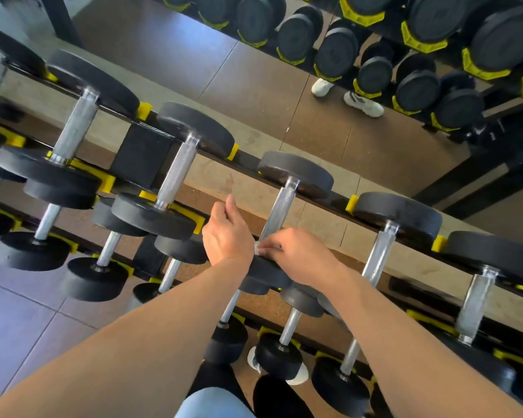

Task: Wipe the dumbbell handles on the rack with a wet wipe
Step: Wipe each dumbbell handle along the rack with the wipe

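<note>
A dumbbell with a knurled chrome handle point(280, 206) and black round ends lies on the top tier of the rack point(338, 203). My right hand point(296, 254) pinches a small white wet wipe point(258, 248) at the near end of that handle. My left hand point(227, 233) is beside it on the left, fingers curled, touching the wipe's edge; whether it also grips the wipe is hidden. Most of the wipe is covered by my fingers.
More dumbbells point(175, 173) sit in yellow cradles point(351, 203) along the rack's top tier, with smaller ones point(287, 336) on lower tiers. A mirror point(254, 70) behind reflects the rack and white shoes. Tiled floor point(18, 327) lies at left.
</note>
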Available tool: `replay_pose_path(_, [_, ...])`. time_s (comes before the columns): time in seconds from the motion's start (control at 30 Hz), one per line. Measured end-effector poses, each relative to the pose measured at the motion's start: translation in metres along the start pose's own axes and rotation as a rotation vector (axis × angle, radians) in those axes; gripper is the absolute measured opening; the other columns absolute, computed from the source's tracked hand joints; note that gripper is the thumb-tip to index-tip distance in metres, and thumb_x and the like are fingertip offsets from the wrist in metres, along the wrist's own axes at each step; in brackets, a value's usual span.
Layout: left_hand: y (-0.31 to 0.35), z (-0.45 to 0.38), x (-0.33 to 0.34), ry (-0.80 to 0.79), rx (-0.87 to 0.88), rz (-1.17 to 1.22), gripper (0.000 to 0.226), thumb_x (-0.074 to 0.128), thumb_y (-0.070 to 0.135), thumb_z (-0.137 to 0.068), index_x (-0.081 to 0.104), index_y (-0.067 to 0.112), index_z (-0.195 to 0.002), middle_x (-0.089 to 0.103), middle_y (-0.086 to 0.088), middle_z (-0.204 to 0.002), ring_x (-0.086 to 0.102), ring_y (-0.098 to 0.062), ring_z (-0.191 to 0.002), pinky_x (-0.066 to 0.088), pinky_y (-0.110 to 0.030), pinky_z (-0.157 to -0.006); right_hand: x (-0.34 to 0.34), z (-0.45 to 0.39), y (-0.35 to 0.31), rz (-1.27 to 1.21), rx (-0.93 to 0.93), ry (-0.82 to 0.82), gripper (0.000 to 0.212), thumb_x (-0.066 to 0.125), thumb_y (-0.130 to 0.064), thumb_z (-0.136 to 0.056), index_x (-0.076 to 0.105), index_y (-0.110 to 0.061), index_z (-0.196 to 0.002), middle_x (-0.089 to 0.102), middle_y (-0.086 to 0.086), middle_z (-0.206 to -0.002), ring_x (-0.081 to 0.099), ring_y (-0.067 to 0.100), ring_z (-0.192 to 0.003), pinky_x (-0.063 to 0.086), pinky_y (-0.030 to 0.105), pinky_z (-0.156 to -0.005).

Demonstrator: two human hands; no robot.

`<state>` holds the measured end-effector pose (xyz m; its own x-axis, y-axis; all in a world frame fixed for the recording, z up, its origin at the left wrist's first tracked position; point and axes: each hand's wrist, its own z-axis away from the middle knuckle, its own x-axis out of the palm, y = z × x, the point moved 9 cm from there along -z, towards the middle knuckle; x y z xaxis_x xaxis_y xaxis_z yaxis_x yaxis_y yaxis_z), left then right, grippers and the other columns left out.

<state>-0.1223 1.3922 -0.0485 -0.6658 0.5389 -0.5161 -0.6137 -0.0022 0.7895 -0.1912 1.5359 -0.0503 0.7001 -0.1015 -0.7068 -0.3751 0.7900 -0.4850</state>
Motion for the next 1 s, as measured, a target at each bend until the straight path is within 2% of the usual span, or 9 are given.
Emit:
replay_pose_path(0.13, [0.001, 0.001, 0.002, -0.013, -0.006, 0.039, 0.045, 0.036, 0.048, -0.104, 0.049, 0.014, -0.077, 0.050, 0.000, -0.067, 0.044, -0.012, -0.059, 0.032, -0.026, -0.052, 0.010, -0.014, -0.009, 0.101, 0.000, -0.004, 0.028, 0.048, -0.041, -0.099, 0.072, -0.037, -0.111, 0.074, -0.007, -0.102, 0.068, 0.016, -0.090, 0.060, 0.041, -0.078])
replay_pose_path(0.27, [0.002, 0.000, 0.004, -0.046, 0.028, 0.031, 0.043, 0.038, 0.048, -0.104, 0.048, 0.016, -0.076, 0.047, 0.002, -0.065, 0.042, -0.011, -0.057, 0.032, -0.026, -0.053, 0.008, -0.014, -0.002, 0.172, 0.003, -0.068, 0.026, 0.049, -0.039, -0.099, 0.072, -0.043, -0.111, 0.073, -0.013, -0.105, 0.067, 0.013, -0.088, 0.060, 0.037, -0.076])
replay_pose_path(0.43, [-0.001, 0.001, 0.007, -0.087, 0.030, 0.010, 0.037, 0.037, 0.048, -0.104, 0.052, 0.016, -0.095, 0.054, 0.005, -0.073, 0.050, -0.010, -0.063, 0.035, -0.024, -0.055, 0.004, 0.026, 0.067, 0.043, 0.242, -0.098, 0.024, 0.056, -0.032, -0.098, 0.076, -0.031, -0.110, 0.072, -0.010, -0.107, 0.063, 0.009, -0.084, 0.056, 0.034, -0.078])
replay_pose_path(0.5, [0.000, 0.000, 0.007, -0.093, 0.046, -0.005, 0.033, 0.036, 0.047, -0.105, 0.051, 0.018, -0.099, 0.057, 0.005, -0.077, 0.053, -0.009, -0.067, 0.036, -0.024, -0.056, 0.000, 0.028, 0.078, 0.007, 0.281, -0.022, 0.024, 0.055, -0.029, -0.099, 0.076, -0.028, -0.112, 0.067, -0.009, -0.099, 0.058, 0.008, -0.078, 0.051, 0.030, -0.073])
replay_pose_path(0.6, [0.001, 0.000, 0.007, -0.098, 0.060, -0.022, 0.029, 0.036, 0.044, -0.105, 0.051, 0.019, -0.101, 0.057, 0.007, -0.077, 0.053, -0.007, -0.069, 0.036, -0.023, -0.056, 0.000, 0.006, 0.070, -0.057, 0.299, 0.118, 0.022, 0.059, -0.031, -0.096, 0.077, -0.026, -0.109, 0.070, -0.006, -0.102, 0.060, 0.012, -0.087, 0.049, 0.029, -0.076])
replay_pose_path(0.73, [0.001, 0.000, 0.007, -0.093, 0.084, -0.022, 0.030, 0.037, 0.046, -0.105, 0.052, 0.020, -0.100, 0.056, 0.007, -0.076, 0.054, -0.007, -0.069, 0.040, -0.029, -0.060, 0.029, -0.022, 0.044, 0.006, 0.244, -0.079, 0.020, 0.059, -0.021, -0.095, 0.078, -0.018, -0.095, 0.072, 0.005, -0.091, 0.065, 0.025, -0.082, 0.053, 0.036, -0.072])
replay_pose_path(0.83, [0.002, 0.000, 0.008, -0.101, 0.090, -0.033, 0.029, 0.037, 0.046, -0.105, 0.052, 0.020, -0.100, 0.055, 0.008, -0.076, 0.054, -0.007, -0.068, 0.040, -0.028, -0.059, 0.020, -0.007, 0.038, -0.104, 0.223, -0.066, 0.017, 0.062, -0.028, -0.096, 0.079, -0.027, -0.096, 0.074, -0.005, -0.091, 0.063, 0.013, -0.080, 0.049, 0.029, -0.068])
replay_pose_path(0.93, [0.003, 0.001, 0.008, -0.101, 0.100, -0.030, 0.027, 0.039, 0.045, -0.104, 0.051, 0.021, -0.100, 0.052, 0.012, -0.076, 0.051, -0.004, -0.068, 0.039, -0.027, -0.061, 0.004, 0.019, 0.023, -0.265, 0.143, -0.009, 0.020, 0.061, -0.033, -0.097, 0.076, -0.029, -0.110, 0.072, -0.014, -0.106, 0.060, -0.001, -0.088, 0.045, 0.020, -0.072])
replay_pose_path(1.0, [0.005, 0.004, 0.006, -0.104, 0.096, -0.032, 0.024, 0.041, 0.044, -0.104, 0.051, 0.023, -0.101, 0.051, 0.015, -0.077, 0.050, -0.003, -0.070, 0.039, -0.028, -0.066, -0.007, 0.041, 0.010, -0.356, 0.097, 0.068, 0.023, 0.057, -0.036, -0.099, 0.073, -0.030, -0.116, 0.068, -0.016, -0.105, 0.058, 0.000, -0.090, 0.045, 0.021, -0.073])
